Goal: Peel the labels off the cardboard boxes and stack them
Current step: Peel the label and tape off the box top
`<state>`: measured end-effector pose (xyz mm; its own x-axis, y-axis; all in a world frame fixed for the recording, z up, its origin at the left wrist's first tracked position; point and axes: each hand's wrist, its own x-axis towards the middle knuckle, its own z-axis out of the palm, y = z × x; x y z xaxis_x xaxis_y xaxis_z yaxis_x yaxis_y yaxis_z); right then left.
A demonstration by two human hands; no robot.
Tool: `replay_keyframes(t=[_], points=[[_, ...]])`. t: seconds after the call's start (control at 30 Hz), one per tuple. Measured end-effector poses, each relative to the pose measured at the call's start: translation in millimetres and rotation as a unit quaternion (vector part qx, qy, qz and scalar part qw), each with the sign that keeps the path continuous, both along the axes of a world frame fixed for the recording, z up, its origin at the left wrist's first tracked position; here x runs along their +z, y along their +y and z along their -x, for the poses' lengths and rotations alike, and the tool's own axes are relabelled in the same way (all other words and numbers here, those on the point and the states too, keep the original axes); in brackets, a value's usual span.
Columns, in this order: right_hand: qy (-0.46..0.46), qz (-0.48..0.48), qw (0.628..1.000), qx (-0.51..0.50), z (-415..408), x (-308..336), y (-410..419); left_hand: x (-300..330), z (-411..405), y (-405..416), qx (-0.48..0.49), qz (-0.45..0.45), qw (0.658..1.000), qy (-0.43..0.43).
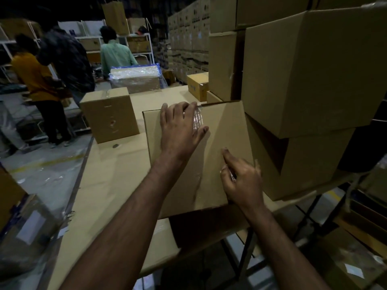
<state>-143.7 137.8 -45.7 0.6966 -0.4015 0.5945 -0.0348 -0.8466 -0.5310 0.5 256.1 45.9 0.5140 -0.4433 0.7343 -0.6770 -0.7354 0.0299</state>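
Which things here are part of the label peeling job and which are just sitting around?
Part of the job:
box under the hands
clear tape strip
left hand, flat on the box
right hand, gripping a small object
stacked boxes

Just sitting around:
taped box
wrapped bundle
small yellow box

**Cardboard pretty much everywhere**

The box (188, 164) up front is plain matt brown corrugated cardboard, smooth-faced, with a strip of glossy clear tape (198, 120) catching the light near its far edge. The table (109, 185) is covered in the same dull cardboard sheeting. The stacked boxes (314, 80) on the right are matt too. Further back, a bundle (135, 77) looks wrapped in shiny, crinkly plastic film, though it's blurry.
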Motion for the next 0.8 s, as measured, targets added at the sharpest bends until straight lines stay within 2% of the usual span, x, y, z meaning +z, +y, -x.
replay_keyframes(t=[0.23, 0.43, 0.57, 0.8], points=[[-0.032, -0.034, 0.999, 0.015, 0, -7, 3, -8, 6, 4, -0.017, 0.018, 1.000, 0.000], [-0.039, -0.021, 0.999, 0.012, 0, -21, 6, -20, 6, 8, -0.043, 0.038, 0.998, -0.031], [-0.053, -0.047, 0.997, 0.026, 2, -40, 4, -44, 11, 13, -0.053, 0.038, 0.997, -0.028], [-0.023, -0.081, 0.996, 0.012, 11, -60, 10, -88, 27, 23, -0.061, 0.036, 0.997, -0.008]])
